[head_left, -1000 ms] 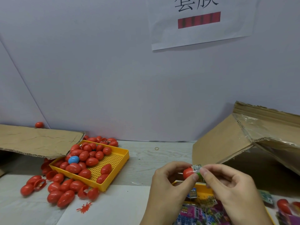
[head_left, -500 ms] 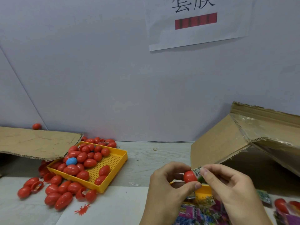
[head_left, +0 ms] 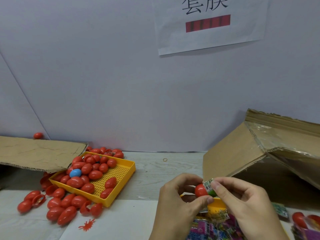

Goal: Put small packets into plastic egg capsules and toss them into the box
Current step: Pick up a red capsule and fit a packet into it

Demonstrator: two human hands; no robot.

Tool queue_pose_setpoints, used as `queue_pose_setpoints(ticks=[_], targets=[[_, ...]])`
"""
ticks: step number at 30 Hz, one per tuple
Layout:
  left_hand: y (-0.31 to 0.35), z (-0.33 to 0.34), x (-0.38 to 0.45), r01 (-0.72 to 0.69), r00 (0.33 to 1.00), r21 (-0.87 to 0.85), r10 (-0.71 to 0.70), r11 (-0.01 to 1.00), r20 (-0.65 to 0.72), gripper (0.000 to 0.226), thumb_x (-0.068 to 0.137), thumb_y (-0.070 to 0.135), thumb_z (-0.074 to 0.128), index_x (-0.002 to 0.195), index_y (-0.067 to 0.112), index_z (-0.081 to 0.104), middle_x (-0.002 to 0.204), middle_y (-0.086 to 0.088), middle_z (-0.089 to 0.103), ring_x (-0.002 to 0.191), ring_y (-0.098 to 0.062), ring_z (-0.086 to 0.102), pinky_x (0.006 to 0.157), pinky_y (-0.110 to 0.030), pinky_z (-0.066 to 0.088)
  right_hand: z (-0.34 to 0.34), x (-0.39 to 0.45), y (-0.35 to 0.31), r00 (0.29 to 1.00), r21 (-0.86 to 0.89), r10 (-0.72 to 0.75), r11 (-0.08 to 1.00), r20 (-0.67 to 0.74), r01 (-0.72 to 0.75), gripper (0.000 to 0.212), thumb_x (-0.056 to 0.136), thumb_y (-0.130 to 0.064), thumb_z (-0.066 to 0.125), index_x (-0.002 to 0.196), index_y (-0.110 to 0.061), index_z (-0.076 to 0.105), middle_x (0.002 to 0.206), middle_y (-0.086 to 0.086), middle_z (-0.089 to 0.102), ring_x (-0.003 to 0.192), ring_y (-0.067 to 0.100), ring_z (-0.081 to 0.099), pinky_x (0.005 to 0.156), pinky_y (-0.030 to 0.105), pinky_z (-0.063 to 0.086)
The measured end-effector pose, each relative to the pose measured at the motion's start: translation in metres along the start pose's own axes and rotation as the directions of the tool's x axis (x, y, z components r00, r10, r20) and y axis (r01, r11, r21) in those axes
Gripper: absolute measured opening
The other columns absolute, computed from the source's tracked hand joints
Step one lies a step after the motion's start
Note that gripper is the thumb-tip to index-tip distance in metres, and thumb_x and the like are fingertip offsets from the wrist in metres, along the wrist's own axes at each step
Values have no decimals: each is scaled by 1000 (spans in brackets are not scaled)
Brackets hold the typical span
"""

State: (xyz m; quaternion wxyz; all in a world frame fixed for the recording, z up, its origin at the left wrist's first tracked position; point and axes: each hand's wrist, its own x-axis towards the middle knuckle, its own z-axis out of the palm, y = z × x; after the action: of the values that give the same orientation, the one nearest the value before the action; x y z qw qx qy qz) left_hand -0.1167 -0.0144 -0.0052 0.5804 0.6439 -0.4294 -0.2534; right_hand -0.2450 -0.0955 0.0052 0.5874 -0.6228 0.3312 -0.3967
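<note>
Head view: low and right of centre, left hand [head_left: 180, 196] curled round a red egg capsule [head_left: 200, 190], thumb beneath and fingers arched over the top. Right hand [head_left: 242, 200] just beside it, fingertips [head_left: 215, 185] pinching a small green packet [head_left: 209, 187] with a barcode label, pressed against the open end of the capsule; how far inside, cannot tell. Both held above the near edge of a yellow tray [head_left: 216, 204] mostly hidden by the wrists, with a heap of purple and green packets [head_left: 207, 227] spread under and in front of it.

To the right, a cardboard box [head_left: 242, 153] tipped on its side, taped flap jutting out over a dark opening. At the far right edge, a few more red capsules [head_left: 298, 219] and a flat green packet [head_left: 280, 209].

To the left, a second yellow tray [head_left: 119, 172] with a perforated floor, tilted, piled with red capsules and one blue capsule [head_left: 75, 173]. More red capsules [head_left: 65, 210] spilled on the table [head_left: 155, 170] in front of and behind it, some lying open in halves. A cardboard flap [head_left: 38, 153] overhanging the tray's far corner, a lone red capsule [head_left: 38, 135] behind it against the wall. A red splat-shaped toy [head_left: 87, 225] on white paper near the front. A small rubber band [head_left: 165, 159] on the wood farther back. A paper sign [head_left: 209, 23] with black characters and a red bar taped to the wall above.
</note>
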Motion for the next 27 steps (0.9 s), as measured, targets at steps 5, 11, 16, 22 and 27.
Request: queue_pose_setpoints(ticks=[5, 11, 16, 22, 27], targets=[[-1, 0, 0, -15, 1000, 3, 15, 1000, 6, 33, 68, 18, 89, 90, 36, 72, 91, 10, 73, 89, -18, 71, 75, -36, 62, 0, -1, 2, 1000, -30, -21, 999, 12, 21, 19, 59, -36, 74, 78, -41, 76, 79, -6, 75, 78, 6, 70, 72, 30, 54], [-2, 0, 1, -51, 998, 20, 50, 999, 26, 34, 68, 17, 89, 92, 34, 72, 92, 12, 72, 92, -15, 70, 79, -32, 60, -3, 0, 2, 1000, -6, 7, 1000, 24, -7, 15, 59, -37, 72, 72, -36, 79, 80, -9, 76, 79, 3, 70, 73, 28, 55], [-1, -1, 1, -52, 998, 10, 52, 999, 17, 35, 68, 17, 89, 92, 34, 72, 93, 13, 72, 92, -15, 69, 78, -31, 60, -3, -2, -6, 997, 100, 13, 995, 71, -20, 13, 59, -26, 70, 67, -24, 79, 52, -4, 66, 50, -1, 62, 45, 9, 44], [0, 0, 1, -63, 998, 8, 63, 998, -2, 38, 68, 16, 89, 92, 39, 70, 93, 12, 72, 93, -16, 69, 78, -34, 61, -4, 0, -6, 996, 80, 40, 996, 84, -47, 11, 59, -31, 69, 64, -28, 79, 56, -4, 68, 53, 0, 64, 46, 12, 46], [0, 2, 1, -76, 997, 24, 76, 997, -4, 36, 68, 15, 89, 91, 35, 71, 94, 15, 71, 94, -13, 69, 80, -30, 59, -5, 2, 1, 996, 31, 59, 998, 68, -61, 21, 53, -42, 72, 73, -38, 78, 72, -5, 74, 72, 6, 70, 63, 25, 56]])
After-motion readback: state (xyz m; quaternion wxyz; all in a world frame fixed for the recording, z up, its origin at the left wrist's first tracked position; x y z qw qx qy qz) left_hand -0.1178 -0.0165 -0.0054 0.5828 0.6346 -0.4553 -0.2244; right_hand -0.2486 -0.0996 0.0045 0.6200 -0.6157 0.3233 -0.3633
